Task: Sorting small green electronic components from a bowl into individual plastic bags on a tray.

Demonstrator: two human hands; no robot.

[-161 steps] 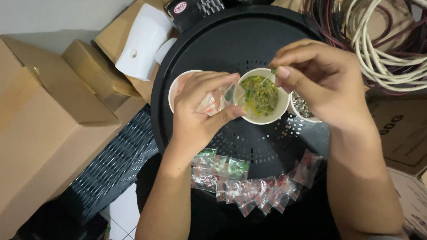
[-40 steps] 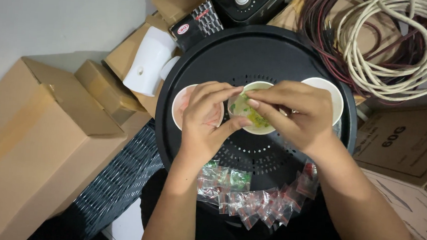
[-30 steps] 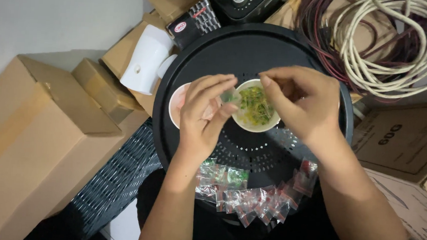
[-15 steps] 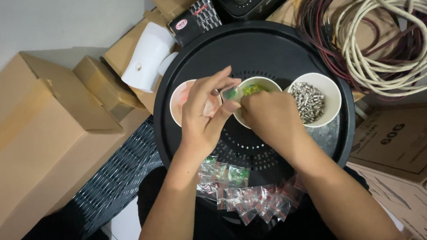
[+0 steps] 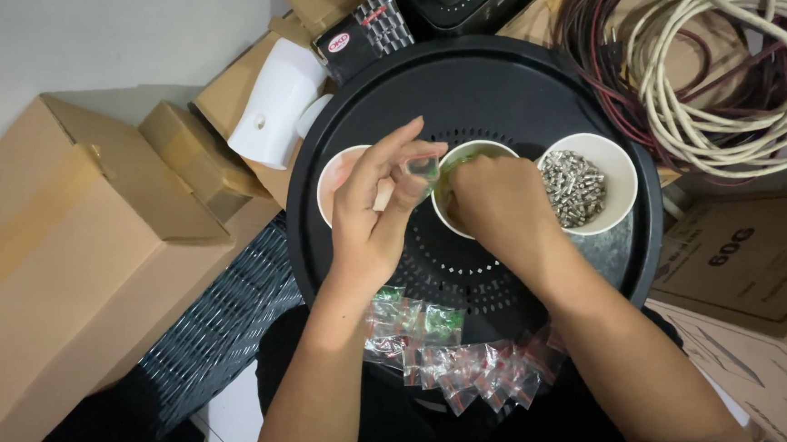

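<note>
I pinch a small clear plastic bag (image 5: 421,168) between my left thumb and fingers, holding it above the gap between the pink-lined cup (image 5: 334,174) and the middle paper cup (image 5: 446,222). The bag is see-through and looks nearly empty. My left hand (image 5: 376,215) has its grip pressed together on the bag's edge. My right hand (image 5: 496,205) dips into the middle cup with fingers curled down; I cannot tell what that grip holds. Just right stands a cup of small metal parts (image 5: 576,184). All three sit on a round black tray (image 5: 475,80), bare towards its far rim. Filled small bags (image 5: 453,357) crowd the near rim; cardboard boxes (image 5: 65,228) and coiled cables (image 5: 730,78) hem in both sides.
</note>
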